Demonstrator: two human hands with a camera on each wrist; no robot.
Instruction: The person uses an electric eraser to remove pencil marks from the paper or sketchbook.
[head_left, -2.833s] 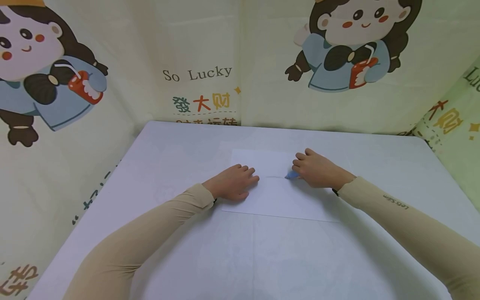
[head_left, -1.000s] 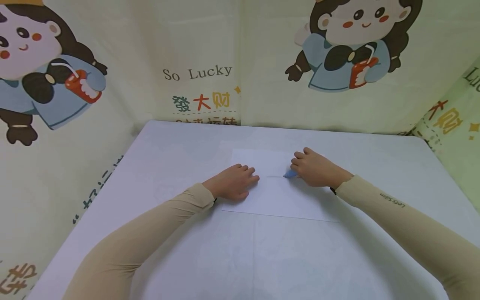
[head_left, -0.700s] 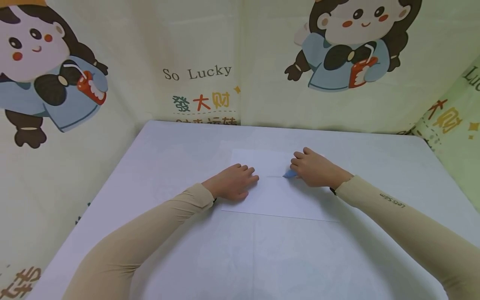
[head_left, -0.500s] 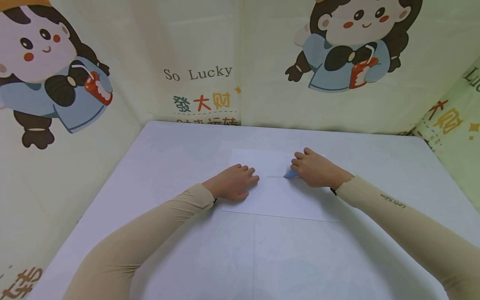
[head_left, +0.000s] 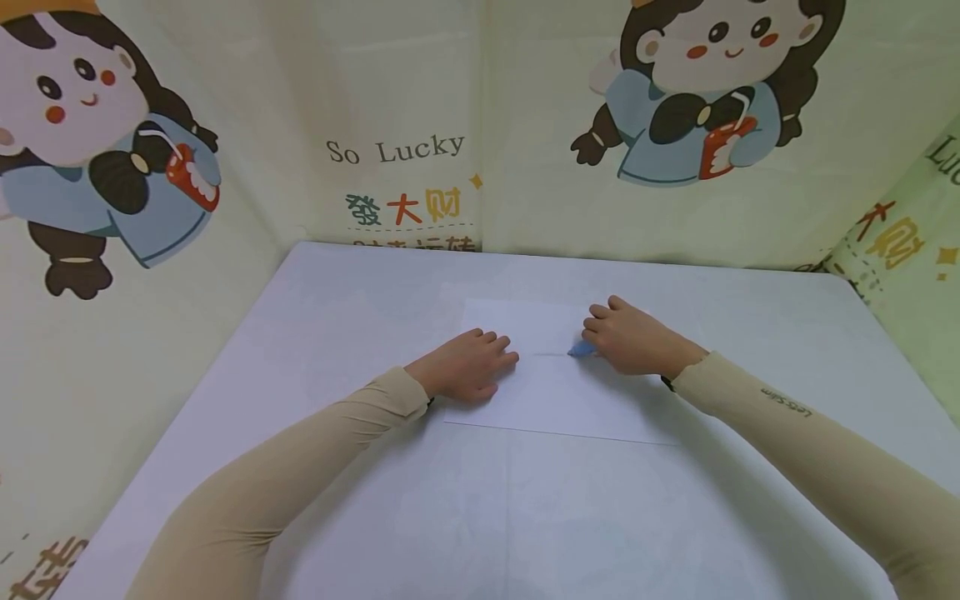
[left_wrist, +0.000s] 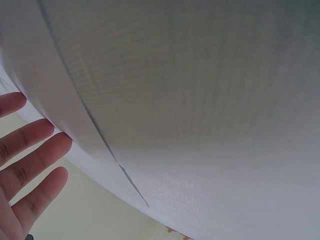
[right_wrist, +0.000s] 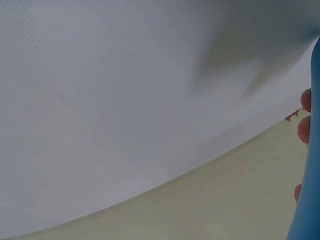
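A white sheet of paper (head_left: 570,404) lies flat on the white table. My left hand (head_left: 461,365) rests on its left part with fingers spread, and these fingers (left_wrist: 40,155) look fairly straight in the left wrist view. My right hand (head_left: 633,337) grips a thick blue pen (head_left: 582,348) over the right half of the sheet. The pen's tip points left and down, at or very near the paper; contact is too small to tell. A faint line (head_left: 549,354) runs left from the tip. In the right wrist view the smooth blue barrel (right_wrist: 311,150) hides most of the fingers.
The white table (head_left: 375,517) reaches toward a cream curtain (head_left: 525,125) with cartoon figures and lettering behind and at both sides. Beige sleeves (head_left: 300,475) cover both forearms.
The right hand and pen have shifted very slightly left and up since the oldest frame, then stayed nearly still. The left hand keeps its place. The left curtain's print has moved a little.
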